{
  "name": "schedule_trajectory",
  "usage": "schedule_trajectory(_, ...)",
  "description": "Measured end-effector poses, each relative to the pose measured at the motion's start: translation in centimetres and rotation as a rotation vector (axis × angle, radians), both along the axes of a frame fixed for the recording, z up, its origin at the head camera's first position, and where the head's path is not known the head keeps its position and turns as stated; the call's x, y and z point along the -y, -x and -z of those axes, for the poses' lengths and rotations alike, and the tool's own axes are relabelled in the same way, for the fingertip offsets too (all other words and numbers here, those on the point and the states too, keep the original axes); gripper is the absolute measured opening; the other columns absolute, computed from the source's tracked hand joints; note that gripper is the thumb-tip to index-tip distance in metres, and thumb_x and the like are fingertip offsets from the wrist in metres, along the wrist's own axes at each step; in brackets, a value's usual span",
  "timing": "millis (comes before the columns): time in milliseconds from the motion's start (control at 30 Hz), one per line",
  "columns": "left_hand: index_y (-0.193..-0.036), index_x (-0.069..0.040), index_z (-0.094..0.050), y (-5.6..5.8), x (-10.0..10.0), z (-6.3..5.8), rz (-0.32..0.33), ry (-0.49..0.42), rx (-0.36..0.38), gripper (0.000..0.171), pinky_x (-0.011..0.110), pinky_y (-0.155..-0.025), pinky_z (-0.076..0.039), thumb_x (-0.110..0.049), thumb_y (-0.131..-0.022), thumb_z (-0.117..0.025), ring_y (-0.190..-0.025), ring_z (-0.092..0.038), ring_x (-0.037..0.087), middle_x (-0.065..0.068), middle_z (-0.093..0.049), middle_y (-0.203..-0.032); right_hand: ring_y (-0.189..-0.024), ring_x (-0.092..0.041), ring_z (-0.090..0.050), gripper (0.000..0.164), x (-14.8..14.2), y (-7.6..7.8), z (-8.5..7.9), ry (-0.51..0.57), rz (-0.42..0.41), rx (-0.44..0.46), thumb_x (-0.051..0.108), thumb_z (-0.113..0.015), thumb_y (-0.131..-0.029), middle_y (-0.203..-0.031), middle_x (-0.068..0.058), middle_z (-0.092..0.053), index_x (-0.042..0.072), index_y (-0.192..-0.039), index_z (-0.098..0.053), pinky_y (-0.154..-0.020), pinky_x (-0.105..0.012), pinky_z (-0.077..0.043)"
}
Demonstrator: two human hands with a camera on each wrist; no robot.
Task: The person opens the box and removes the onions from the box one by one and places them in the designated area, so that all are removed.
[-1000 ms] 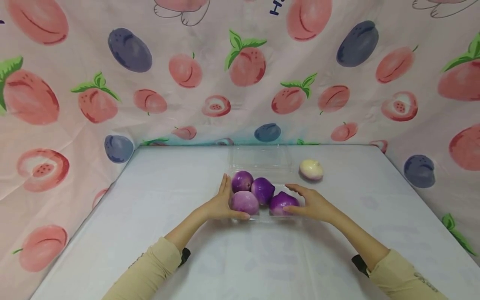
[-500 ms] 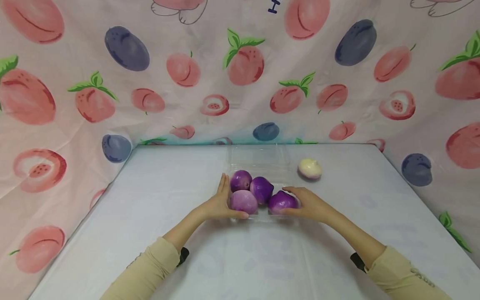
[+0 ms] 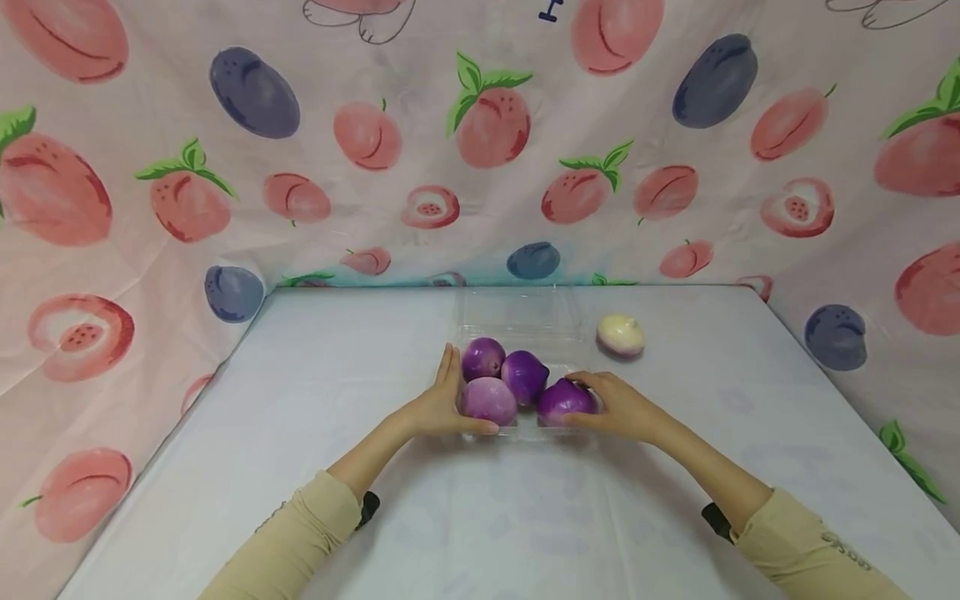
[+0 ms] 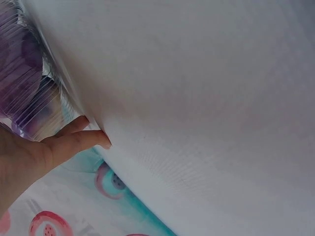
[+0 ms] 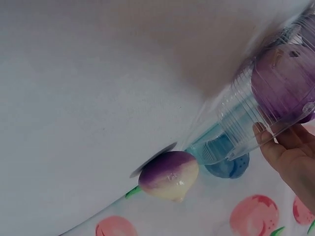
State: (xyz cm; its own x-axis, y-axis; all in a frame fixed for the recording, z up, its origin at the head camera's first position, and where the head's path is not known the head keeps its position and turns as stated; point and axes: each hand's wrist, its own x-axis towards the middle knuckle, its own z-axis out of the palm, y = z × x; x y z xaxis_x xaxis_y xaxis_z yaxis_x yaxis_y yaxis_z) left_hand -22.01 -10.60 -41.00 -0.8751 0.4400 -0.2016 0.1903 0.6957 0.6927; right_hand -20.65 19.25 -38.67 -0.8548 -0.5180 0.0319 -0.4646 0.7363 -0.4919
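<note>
The left hand [image 3: 435,408] touches the clear box [image 3: 527,431] at its 9 o'clock, long fingers straight. The right hand [image 3: 622,406], at 3 o'clock, arches beside a purple onion [image 3: 558,400] inside; whether it grips that or the rim, I cannot tell. Three more onions [image 3: 489,402] sit within, towards 9 o'clock. A cream-topped onion [image 3: 621,335] lies on the bench [image 3: 360,333] at 2 o'clock.

The table [image 3: 360,342] was white and flat. Near its middle sat a clear box [image 3: 528,432], with its lid [image 3: 517,308] open at the back. A white and purple onion [image 3: 621,336] lay nearby, apart from the box.
</note>
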Motion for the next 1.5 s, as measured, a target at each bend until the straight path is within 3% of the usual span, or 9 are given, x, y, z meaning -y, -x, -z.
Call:
schedule_trajectory(400, -0.146, -0.001, 0.02, 0.1, 0.1, 0.3, 0.005, -0.005, -0.004, 0.14, 0.051, -0.114, -0.022, -0.062, -0.065, -0.076, -0.145, 0.005, 0.037, 0.016, 0.031, -0.152, -0.109, -0.036, -0.057, 0.057, -0.9, 0.3, 0.2, 0.111, -0.065, 0.011, 0.031, -0.07, -0.083, -0.12, -0.021, -0.061, -0.002, -0.126, -0.054, -0.089, -0.053, -0.049)
schedule_trajectory(533, -0.146, -0.001, 0.02, 0.2, 0.1, 0.2, 0.006, -0.006, -0.003, 0.14, 0.051, -0.114, -0.022, -0.063, -0.065, -0.076, -0.145, 0.003, 0.038, 0.016, 0.031, -0.152, -0.109, -0.034, -0.057, 0.056, -1.3, 0.6, -0.1, 0.123, -0.077, 0.049, 0.032, -0.069, -0.085, -0.122, -0.019, -0.06, 0.002, -0.129, -0.052, -0.088, -0.052, -0.05)
schedule_trajectory(800, -0.146, -0.001, 0.019, 0.2, 0.0, 0.0, 0.008, -0.012, -0.003, 0.139, 0.051, -0.114, -0.023, -0.061, -0.066, -0.076, -0.144, 0.003, 0.038, 0.018, 0.031, -0.152, -0.118, -0.038, -0.053, 0.056, -1.9, 1.6, -0.4, 0.18, -0.117, 0.142, 0.023, -0.066, -0.088, -0.129, -0.022, -0.056, -0.003, -0.133, -0.046, -0.097, -0.055, -0.044)
schedule_trajectory(1067, -0.146, 0.001, 0.018, 0.2, 0.0, 0.3, -0.008, -0.026, -0.008, 0.139, 0.051, -0.115, -0.019, -0.059, -0.065, -0.078, -0.144, 0.009, 0.036, 0.019, 0.029, -0.152, -0.116, -0.034, -0.054, 0.058, -1.6, 1.4, -1.0, 0.177, -0.101, 0.133, 0.028, -0.066, -0.088, -0.13, -0.019, -0.056, 0.0, -0.135, -0.045, -0.095, -0.054, -0.046)
schedule_trajectory(1500, -0.147, 0.0, 0.018, 0.0, 0.0, 0.2, -0.014, -0.01, 0.0, 0.137, 0.051, -0.114, -0.023, -0.057, -0.067, -0.077, -0.145, 0.002, 0.038, 0.019, 0.028, -0.153, -0.121, -0.042, -0.049, 0.061, -1.8, 1.2, -1.4, 0.268, -0.07, 0.117, 0.02, -0.066, -0.088, -0.139, -0.025, -0.044, -0.003, -0.138, -0.04, -0.099, -0.055, -0.042)
